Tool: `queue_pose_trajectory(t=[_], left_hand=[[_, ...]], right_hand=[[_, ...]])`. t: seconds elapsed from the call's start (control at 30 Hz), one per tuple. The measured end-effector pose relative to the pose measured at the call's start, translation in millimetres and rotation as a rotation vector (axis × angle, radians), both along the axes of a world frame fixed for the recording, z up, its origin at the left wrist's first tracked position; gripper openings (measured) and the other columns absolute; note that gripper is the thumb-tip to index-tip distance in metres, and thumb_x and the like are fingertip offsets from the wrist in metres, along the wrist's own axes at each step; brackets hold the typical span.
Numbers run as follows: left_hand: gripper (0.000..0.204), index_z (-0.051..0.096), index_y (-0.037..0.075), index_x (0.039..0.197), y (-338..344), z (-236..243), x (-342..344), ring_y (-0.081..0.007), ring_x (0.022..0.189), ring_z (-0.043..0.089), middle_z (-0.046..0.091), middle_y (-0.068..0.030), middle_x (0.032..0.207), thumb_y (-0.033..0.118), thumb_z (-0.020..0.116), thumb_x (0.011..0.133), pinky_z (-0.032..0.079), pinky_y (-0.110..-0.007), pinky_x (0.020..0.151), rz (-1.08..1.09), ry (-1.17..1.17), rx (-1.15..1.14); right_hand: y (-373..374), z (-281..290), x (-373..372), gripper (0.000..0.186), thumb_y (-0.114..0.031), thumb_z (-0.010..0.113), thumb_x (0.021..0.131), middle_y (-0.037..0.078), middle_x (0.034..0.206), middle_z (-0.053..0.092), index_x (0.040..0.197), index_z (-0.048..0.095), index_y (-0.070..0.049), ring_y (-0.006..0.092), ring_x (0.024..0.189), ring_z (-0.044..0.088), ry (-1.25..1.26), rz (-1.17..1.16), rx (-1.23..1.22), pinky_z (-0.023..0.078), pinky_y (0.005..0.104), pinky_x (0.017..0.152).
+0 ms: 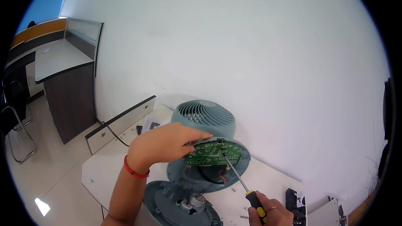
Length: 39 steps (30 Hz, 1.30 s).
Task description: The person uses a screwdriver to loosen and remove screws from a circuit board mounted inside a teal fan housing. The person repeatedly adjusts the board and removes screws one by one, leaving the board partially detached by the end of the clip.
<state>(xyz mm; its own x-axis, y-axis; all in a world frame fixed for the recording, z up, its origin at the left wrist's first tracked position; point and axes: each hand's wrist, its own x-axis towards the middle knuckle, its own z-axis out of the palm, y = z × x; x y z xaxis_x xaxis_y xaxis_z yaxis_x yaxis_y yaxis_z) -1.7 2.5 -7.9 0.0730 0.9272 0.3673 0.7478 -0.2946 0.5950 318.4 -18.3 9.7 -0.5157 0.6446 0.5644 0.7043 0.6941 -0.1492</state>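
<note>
A white table [100, 171] bears everything here: a blue-grey slatted fan drum [205, 117] toward the far side, an opened shell [157, 201] in the near middle, a printed sheet [149, 122] far left, small metal pieces [233, 190], and a black case [300, 217] at right.

Office, partitioned desk [63, 58], tiled floor [67, 182], apparently a chair [12, 119]
</note>
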Motion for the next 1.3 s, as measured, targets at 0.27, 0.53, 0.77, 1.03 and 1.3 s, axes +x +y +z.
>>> queue_pose_trajectory(t=[0.27,0.53,0.77,1.03,1.3], left_hand=[[0.051,0.063,0.009,0.140,2,-2,0,-0.0406,0.097,0.068,0.073,-0.0206,0.113,0.003,0.062,0.090,0.053,-0.045,0.086,0.017,0.017,0.008],[0.051,0.064,0.010,0.140,0,1,1,-0.0423,0.090,0.067,0.072,-0.0233,0.105,0.001,0.061,0.089,0.052,-0.045,0.081,0.009,0.028,0.018],[0.052,0.064,0.010,0.140,1,-1,-2,-0.0423,0.091,0.067,0.072,-0.0238,0.105,0.001,0.062,0.089,0.053,-0.044,0.083,-0.007,0.022,0.030],[0.052,0.063,0.011,0.142,1,3,-1,-0.0420,0.088,0.067,0.072,-0.0237,0.103,0.002,0.062,0.091,0.053,-0.044,0.080,-0.010,0.037,0.003],[0.054,0.062,0.012,0.143,0,7,0,-0.0413,0.085,0.066,0.072,-0.0238,0.100,0.001,0.062,0.091,0.052,-0.045,0.078,0.003,0.051,-0.036]], right_hand=[[-1,-2,0,0.035,-0.012,0.072,0.092,0.014,0.090,0.069,0.127,0.069,-0.010,0.0357,0.073,0.067,-0.031,0.008,0.008,0.054,0.0434,0.062],[-10,-7,-11,0.035,-0.012,0.074,0.089,0.013,0.090,0.071,0.124,0.068,-0.008,0.0325,0.073,0.070,0.052,-0.068,-0.037,0.057,0.0400,0.064],[-21,-14,-15,0.035,-0.008,0.077,0.088,0.012,0.090,0.069,0.121,0.065,-0.006,0.0263,0.073,0.070,0.336,-0.002,-0.069,0.056,0.0374,0.067],[-23,-9,-16,0.035,-0.015,0.078,0.090,0.017,0.098,0.073,0.122,0.067,-0.007,0.0368,0.078,0.071,0.178,0.015,-0.064,0.057,0.0426,0.068],[-15,-17,-10,0.034,-0.016,0.075,0.093,0.017,0.099,0.073,0.126,0.067,-0.010,0.0382,0.079,0.071,0.108,0.105,0.057,0.057,0.0449,0.066]])
